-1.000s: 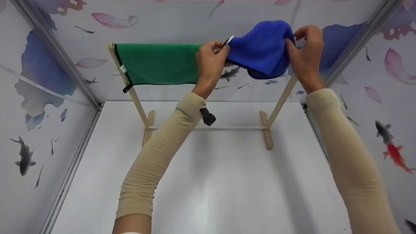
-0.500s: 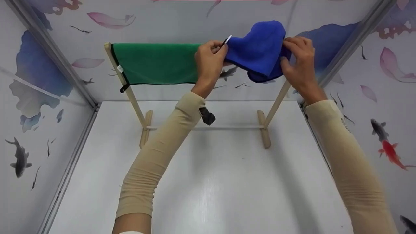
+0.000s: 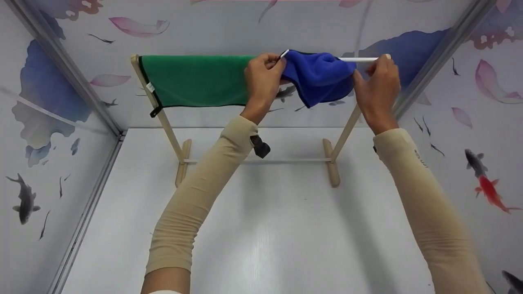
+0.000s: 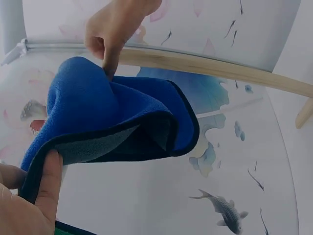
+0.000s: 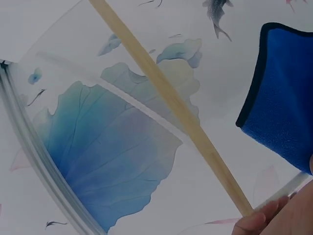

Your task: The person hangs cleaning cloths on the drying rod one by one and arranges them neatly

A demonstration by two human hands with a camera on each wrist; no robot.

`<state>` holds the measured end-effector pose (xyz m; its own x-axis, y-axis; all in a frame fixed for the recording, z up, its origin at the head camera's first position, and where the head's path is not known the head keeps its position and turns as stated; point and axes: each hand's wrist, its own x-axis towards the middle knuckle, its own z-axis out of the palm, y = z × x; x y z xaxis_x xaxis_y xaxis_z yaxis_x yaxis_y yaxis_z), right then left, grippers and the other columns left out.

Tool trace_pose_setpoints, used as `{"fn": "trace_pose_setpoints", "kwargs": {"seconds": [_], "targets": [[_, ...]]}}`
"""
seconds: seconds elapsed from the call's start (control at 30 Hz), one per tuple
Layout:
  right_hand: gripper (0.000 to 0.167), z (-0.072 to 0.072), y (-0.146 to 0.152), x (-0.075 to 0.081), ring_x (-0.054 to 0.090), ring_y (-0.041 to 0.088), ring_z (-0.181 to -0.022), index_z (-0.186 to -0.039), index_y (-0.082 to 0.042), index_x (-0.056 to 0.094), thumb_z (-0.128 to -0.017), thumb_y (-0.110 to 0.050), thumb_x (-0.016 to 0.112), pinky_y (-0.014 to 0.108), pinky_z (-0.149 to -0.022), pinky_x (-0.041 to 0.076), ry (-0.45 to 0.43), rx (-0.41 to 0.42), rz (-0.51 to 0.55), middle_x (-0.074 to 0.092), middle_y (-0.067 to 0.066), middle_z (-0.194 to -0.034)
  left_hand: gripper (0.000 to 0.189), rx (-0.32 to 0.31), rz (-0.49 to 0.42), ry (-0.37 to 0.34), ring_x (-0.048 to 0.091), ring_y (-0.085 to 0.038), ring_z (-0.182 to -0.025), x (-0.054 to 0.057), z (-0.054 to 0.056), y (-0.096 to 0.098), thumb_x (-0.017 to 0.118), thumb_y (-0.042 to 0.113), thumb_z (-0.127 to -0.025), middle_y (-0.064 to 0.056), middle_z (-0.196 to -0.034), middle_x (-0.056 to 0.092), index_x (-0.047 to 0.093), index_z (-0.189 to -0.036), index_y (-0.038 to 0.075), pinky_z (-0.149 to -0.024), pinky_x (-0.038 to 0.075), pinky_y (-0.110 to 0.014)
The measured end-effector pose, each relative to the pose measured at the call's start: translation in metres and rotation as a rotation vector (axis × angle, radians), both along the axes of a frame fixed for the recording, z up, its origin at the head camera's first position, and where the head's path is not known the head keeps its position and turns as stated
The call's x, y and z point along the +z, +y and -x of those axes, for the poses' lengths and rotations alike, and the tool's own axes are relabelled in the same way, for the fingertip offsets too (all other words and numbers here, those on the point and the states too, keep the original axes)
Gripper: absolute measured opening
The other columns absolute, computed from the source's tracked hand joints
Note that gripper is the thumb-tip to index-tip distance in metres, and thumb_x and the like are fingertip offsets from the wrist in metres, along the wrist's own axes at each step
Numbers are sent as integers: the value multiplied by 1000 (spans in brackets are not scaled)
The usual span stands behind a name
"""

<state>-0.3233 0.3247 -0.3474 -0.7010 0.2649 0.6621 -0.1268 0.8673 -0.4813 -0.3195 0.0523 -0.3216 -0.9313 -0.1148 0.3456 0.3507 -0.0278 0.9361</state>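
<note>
A blue towel with dark edging lies bunched over the right part of the rack's white rail. My left hand pinches its left edge, beside a small white strip; in the left wrist view the left thumb presses on the dark edging. At the towel's right side, my right hand pinches the fabric with the thumb, its fingers close to the rail's right end. The right wrist view has those fingers by the top of the wooden post. Left of my left hand, a green towel hangs flat over the rail.
The rack's wooden left post and right post stand on feet joined by a low white crossbar. They rest on a white tabletop. Printed walls enclose the back and both sides.
The blue towel has come down from a raised, puffed shape to lie lower and crumpled, uncovering the rail's right end. My right hand has lowered slightly; the left has stayed in place.
</note>
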Motion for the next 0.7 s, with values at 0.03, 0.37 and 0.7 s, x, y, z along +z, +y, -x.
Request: {"fn": "trace_pose_setpoints", "kwargs": {"seconds": [0.03, 0.37, 0.7], "targets": [[45, 0, -1, -1, 58, 34, -89, -100, 7, 71, -109, -37, 68, 40, -77, 43, -40, -6, -7, 66, 22, -94, 12, -1, -2, -4, 80, -19, -83, 1, 0, 0, 72, 11, -108, -7, -101, 82, 79, -109, 2, -75, 66, -29], [83, 5, -2, 1, 67, 32, -89, -96, -5, 72, -109, -76, 30, 41, -73, 52, -482, 45, 225, 69, 13, -90, 11, -27, -61, -1, 81, -21, -83, 12, -2, -1, 72, 9, -108, -10, -101, 82, 78, -108, 0, -76, 66, -30], [57, -3, -14, 12, 68, 22, -113, -144, 2, 64, -114, -46, 57, 35, -97, 62, -393, 390, 827, 69, 15, -130, 13, -32, -75, 9, 82, -21, -86, 10, -1, -5, 72, 10, -109, -11, -107, 82, 77, -113, -1, -77, 66, -30]]}}
